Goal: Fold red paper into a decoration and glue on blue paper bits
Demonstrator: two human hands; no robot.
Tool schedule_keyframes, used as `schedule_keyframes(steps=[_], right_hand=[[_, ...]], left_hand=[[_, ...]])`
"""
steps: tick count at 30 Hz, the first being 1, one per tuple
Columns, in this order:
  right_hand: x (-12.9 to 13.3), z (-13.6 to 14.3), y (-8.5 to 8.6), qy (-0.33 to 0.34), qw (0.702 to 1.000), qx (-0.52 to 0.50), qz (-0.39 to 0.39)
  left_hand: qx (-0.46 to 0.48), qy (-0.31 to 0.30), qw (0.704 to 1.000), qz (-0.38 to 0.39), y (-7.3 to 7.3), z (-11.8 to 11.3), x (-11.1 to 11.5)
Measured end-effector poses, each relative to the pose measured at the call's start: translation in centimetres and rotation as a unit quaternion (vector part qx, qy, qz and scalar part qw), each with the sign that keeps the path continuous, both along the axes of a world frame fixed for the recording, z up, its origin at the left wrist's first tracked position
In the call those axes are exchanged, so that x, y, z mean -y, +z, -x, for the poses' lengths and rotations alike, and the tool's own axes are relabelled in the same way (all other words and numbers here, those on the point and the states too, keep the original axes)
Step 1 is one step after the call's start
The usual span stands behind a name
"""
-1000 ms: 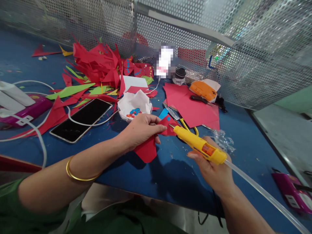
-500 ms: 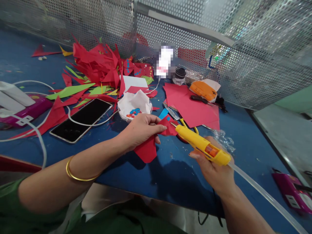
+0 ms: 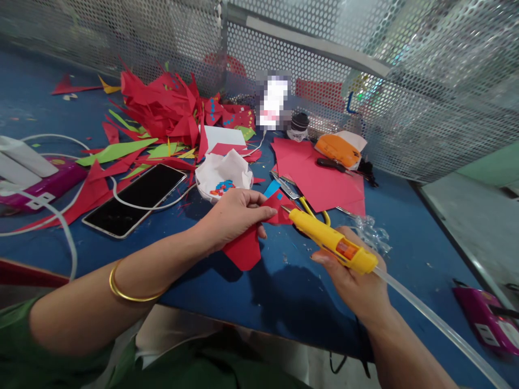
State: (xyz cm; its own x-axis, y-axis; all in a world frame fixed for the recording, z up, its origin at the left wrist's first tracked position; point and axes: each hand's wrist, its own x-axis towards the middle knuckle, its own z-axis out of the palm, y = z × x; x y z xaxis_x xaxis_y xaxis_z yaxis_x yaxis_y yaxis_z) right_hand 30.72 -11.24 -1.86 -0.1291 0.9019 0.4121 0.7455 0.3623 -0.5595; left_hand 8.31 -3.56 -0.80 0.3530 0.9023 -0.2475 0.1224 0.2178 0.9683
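Note:
My left hand (image 3: 243, 213) pinches a red paper piece (image 3: 246, 249) over the near part of the blue table. A small blue square (image 3: 279, 196) lies on the part of the paper right of my fingers. My right hand (image 3: 357, 281) is wrapped round a yellow glue gun (image 3: 328, 236), whose tip is at the right part of the red paper. A clear glue stick (image 3: 438, 319) runs out of its back. Behind my left hand stands a white-lined bowl (image 3: 225, 170) with small blue and orange bits.
Scissors (image 3: 310, 208) and red sheets (image 3: 320, 175) lie behind the glue gun. A phone (image 3: 135, 200) with a white cable is on the left, near a heap of red scraps (image 3: 162, 105). A mesh panel (image 3: 324, 59) stands behind.
My right hand and the glue gun have shifted slightly left, bringing the tip further over the red paper. My left hand has stayed nearly still.

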Motion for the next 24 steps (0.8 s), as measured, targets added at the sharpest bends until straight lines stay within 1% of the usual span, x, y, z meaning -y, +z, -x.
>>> schedule_keyframes(steps=[6, 8, 10, 12, 15, 18, 21, 24], right_hand=[[-0.1, -0.2, 0.1, -0.021, 1.0, -0.019, -0.004], [-0.2, -0.4, 0.0, -0.034, 0.998, -0.051, -0.006], [-0.5, -0.5, -0.2, -0.039, 0.993, -0.111, 0.005], [-0.9, -0.6, -0.3, -0.038, 0.98, -0.192, 0.033], [-1.6, -0.6, -0.2, -0.039, 0.951, -0.299, 0.071], [-1.9, -0.4, 0.1, -0.036, 0.929, -0.355, 0.098], [-1.8, -0.4, 0.2, -0.011, 0.927, -0.354, 0.124], [-1.6, -0.5, 0.0, 0.009, 0.944, -0.302, 0.129]], left_hand=[[-0.005, -0.001, 1.0, 0.006, 0.1, 0.0, 0.1], [-0.01, -0.004, 1.0, -0.001, 0.1, 0.0, 0.0], [-0.016, -0.007, 1.0, -0.005, 0.2, 0.0, 0.0], [-0.021, -0.011, 1.0, -0.001, 0.3, 0.0, 0.0], [-0.026, -0.014, 0.999, 0.012, 0.5, -0.1, 0.1], [-0.022, -0.011, 0.999, 0.02, 0.6, -0.1, 0.2], [-0.018, -0.005, 1.0, 0.018, 0.5, 0.0, 0.1], [-0.016, -0.002, 1.0, 0.016, 0.3, 0.0, 0.1]])
